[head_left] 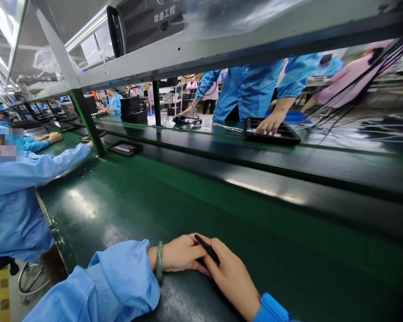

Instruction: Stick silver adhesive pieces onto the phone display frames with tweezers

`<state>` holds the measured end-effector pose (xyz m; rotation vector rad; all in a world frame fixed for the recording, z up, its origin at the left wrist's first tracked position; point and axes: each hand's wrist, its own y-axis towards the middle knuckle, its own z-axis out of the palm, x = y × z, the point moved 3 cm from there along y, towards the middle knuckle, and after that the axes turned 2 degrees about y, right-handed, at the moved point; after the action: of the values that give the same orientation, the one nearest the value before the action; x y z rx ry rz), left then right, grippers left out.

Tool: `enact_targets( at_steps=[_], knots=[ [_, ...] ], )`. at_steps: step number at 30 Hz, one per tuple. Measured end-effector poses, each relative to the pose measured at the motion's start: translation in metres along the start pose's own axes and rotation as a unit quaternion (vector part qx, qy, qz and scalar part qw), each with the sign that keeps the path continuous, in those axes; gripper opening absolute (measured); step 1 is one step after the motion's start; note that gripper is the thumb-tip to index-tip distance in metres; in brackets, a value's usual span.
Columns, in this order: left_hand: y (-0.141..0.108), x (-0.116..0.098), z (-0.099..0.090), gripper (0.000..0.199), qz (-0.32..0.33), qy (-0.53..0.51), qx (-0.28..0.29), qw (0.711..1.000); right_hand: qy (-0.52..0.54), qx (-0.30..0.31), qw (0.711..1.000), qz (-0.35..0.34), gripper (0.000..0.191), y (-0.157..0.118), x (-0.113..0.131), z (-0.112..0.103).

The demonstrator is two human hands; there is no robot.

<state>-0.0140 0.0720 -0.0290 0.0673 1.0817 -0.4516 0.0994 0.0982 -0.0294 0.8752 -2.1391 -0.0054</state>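
My right hand [234,273] is closed around a slim black stick-like tool [207,248], maybe tweezers or a pen; its exact kind does not show. The tool's blunt end points up and to the left. My left hand [183,254], with a green bangle [159,261] at the wrist, meets the right hand fingertips to fingertips just above the green worktable [174,205]. Its fingers are curled together and partly hidden, so anything they hold is out of sight. Both hands are near the table's front edge.
A black tray [125,148] rests by the green post [87,120], near a small pile of black parts [86,171]. A conveyor [255,179] runs behind. Across it, a co-worker's hand [272,123] reaches into another black tray [289,139]. A shelf [188,53] crosses overhead.
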Motion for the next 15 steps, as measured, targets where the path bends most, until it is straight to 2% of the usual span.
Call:
enact_targets(
  at_steps=[15],
  knots=[
    [-0.0001,-0.0001,0.0005,0.054,0.003,-0.001,-0.001,1.000,0.011,0.007,1.000,0.010,0.030,-0.0004,0.0038,-0.0014]
  ],
)
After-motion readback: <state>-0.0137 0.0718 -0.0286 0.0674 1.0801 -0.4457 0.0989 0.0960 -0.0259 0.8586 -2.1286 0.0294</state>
